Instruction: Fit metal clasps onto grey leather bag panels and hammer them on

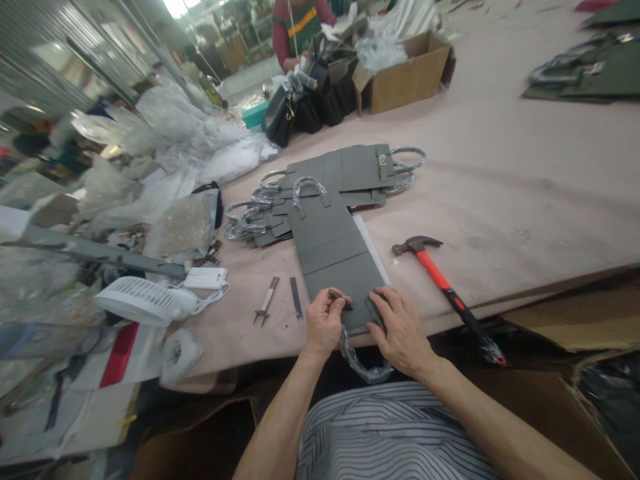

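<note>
- A wide pinkish-beige bench [500, 180] stretches away in front of both hands, which sit at its near edge.
- A long flat grey leather panel [333, 250] lies on the bench, running straight away from the hands. Its near end is under their fingers.
- A fanned stack of similar grey panels with clear-wrapped ring handles [350, 170] lies beyond the far end of the long panel, well away from the hands.
- An open brown cardboard box [410, 70] stands much farther off, beyond the stack.
- A claw hammer with an orange-red and black handle [440, 280] lies just to the right of the right hand, head pointing away.
- A small white plastic fan [140, 300] lies well to the left of the left hand.
- The left hand [325, 323] has thumb and forefinger pinched shut on a small dark piece [340, 297] at the panel's near end.
- The right hand [400, 327] lies close beside the left, fingers bent down on the panel's near edge. I cannot tell whether it grips anything.
- A clear-wrapped loop handle [363, 367] hangs off the bench edge, below and between the hands.
- Metal tweezers [265, 308] and a dark flat strip [296, 297] lie just left of the left hand.
</note>
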Available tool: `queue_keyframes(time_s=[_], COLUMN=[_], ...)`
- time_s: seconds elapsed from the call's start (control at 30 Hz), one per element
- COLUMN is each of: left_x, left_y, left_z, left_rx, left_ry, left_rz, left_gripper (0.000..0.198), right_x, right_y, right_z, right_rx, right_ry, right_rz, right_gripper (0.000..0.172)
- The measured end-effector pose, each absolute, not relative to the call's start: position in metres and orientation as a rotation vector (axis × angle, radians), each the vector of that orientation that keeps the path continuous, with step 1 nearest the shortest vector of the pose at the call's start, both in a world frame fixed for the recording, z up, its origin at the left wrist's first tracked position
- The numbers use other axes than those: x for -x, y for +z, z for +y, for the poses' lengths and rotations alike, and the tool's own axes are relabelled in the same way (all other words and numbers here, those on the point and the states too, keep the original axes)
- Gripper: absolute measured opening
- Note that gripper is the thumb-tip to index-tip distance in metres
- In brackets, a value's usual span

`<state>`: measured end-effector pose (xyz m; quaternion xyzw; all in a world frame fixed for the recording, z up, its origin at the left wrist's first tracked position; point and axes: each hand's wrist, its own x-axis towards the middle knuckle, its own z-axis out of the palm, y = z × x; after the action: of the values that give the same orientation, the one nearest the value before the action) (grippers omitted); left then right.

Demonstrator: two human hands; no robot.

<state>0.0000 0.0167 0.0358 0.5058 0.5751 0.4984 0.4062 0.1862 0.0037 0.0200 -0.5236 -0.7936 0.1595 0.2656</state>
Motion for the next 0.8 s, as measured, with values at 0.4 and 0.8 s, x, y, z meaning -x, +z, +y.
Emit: queue_keyframes(time_s=[0.4,0.8], left_x=[-0.0033,-0.0018], left_y=[0.0402,0.0355], left_z=[0.0140,0.0139], left_rx=[-1.361,-1.302], left_ry=[1.253,1.272], left_rz=[1.496,1.477], left_gripper=[0.010,0.010], right_x=[-0.1864,-0.1873], right_y=[0.0212,0.0215], right_z=[0.0040,0.0042], right_rx=[1.417,1.414], right_ry=[0.428,0.446], right_rz=[-2.145,-2.138], right_gripper=[0.047,0.047])
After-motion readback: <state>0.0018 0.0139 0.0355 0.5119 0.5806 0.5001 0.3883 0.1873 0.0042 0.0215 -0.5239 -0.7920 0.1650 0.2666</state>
